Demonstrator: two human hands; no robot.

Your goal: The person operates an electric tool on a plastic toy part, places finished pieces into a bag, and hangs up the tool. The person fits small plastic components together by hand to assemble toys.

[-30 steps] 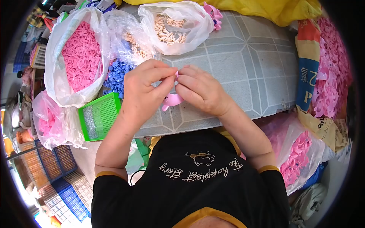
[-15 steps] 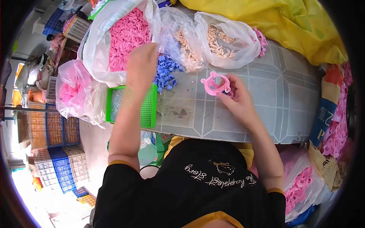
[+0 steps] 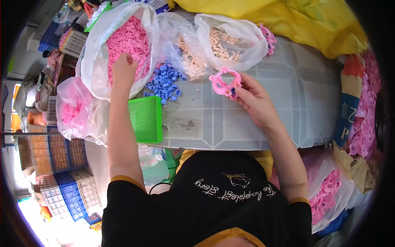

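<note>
My right hand (image 3: 257, 99) grips a pink plastic ring (image 3: 226, 83) with small ear-like knobs, held upright above the table. A dark blue bit shows at the ring's lower edge, beside my thumb. On the left, my left hand (image 3: 124, 69) is over the heap of small pink plastic pieces (image 3: 131, 39) in a white plastic bag (image 3: 91, 68). Its fingers are curled together, and whatever is between them is hidden. Blue plastic clips (image 3: 164, 82) lie loose on the table between the hands.
A green perforated tray (image 3: 147, 119) sits at the table's near left edge, partly behind my left forearm. Beige pieces (image 3: 220, 45) lie in a clear bag farther back. A yellow sheet (image 3: 279, 20) covers the far side. More pink parts (image 3: 327, 197) fill a bag at right.
My left hand has moved left and down, from near the pink heap's right edge to over its lower part. The right hand still holds the pink ring, which is turned slightly. The view has shifted.
</note>
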